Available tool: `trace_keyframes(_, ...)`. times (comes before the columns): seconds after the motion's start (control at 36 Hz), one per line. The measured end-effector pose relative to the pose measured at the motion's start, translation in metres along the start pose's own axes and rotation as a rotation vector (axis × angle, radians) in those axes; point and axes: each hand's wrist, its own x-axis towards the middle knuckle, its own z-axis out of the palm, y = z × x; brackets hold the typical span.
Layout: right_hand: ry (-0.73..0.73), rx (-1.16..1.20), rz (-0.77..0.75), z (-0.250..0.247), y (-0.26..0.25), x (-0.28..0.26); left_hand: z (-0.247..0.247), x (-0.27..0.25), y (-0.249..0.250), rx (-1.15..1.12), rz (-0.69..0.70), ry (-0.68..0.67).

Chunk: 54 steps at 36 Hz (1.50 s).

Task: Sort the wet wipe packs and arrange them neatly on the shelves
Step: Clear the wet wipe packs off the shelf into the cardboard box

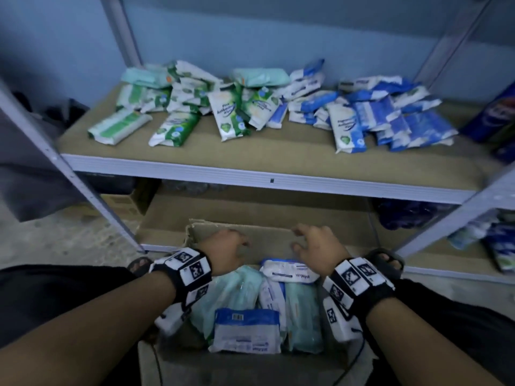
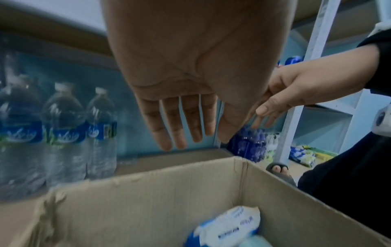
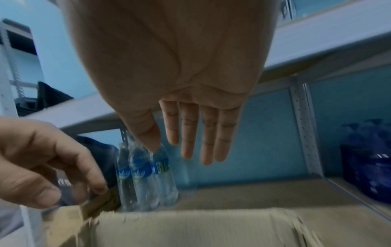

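Both hands are hovering over the open cardboard box [image 1: 245, 232] on the floor, and both are holding nothing. The left hand [image 1: 225, 250] has loosely curled fingers; the right hand [image 1: 315, 250] is spreading its fingers. The white wipe pack [image 1: 289, 270] is lying just under and near the right hand, its long side running left to right, so I judge this hand is nearer. More wipe packs [image 1: 248, 330] are filling the box, partly hidden by the wrists. Sorted packs [image 1: 278, 107] are lying on the shelf [image 1: 264, 174] farther away. Blur is hiding the labels.
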Motion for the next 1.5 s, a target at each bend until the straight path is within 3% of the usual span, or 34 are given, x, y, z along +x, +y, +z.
trace_keyframes(0.28,0.363,0.093,-0.134,-0.111,-0.024,0.01,-0.101,0.0,0.023,0.048,0.144,0.362)
trace_keyframes(0.44,0.365,-0.065,-0.01,-0.152,-0.013,0.044,-0.144,0.022,0.023,0.074,0.083,0.51)
trace_keyframes(0.64,0.288,-0.217,0.162,-0.177,0.0,0.089,-0.18,0.059,0.015,0.173,-0.06,0.545)
trace_keyframes(0.81,0.288,-0.249,0.173,-0.182,0.007,0.116,-0.197,0.097,0.022,0.249,-0.129,0.58)
trace_keyframes(1.08,0.272,-0.286,0.149,-0.182,0.019,0.13,-0.205,0.142,0.037,0.296,-0.345,0.475)
trace_keyframes(1.19,0.276,-0.279,0.136,-0.183,0.019,0.129,-0.207,0.144,0.039,0.302,-0.327,0.527)
trace_keyframes(1.36,0.285,-0.278,0.139,-0.183,0.018,0.129,-0.199,0.125,0.037,0.213,-0.207,0.711)
trace_keyframes(1.5,0.303,-0.27,0.148,-0.181,0.017,0.128,-0.196,0.109,0.025,0.161,-0.37,0.663)
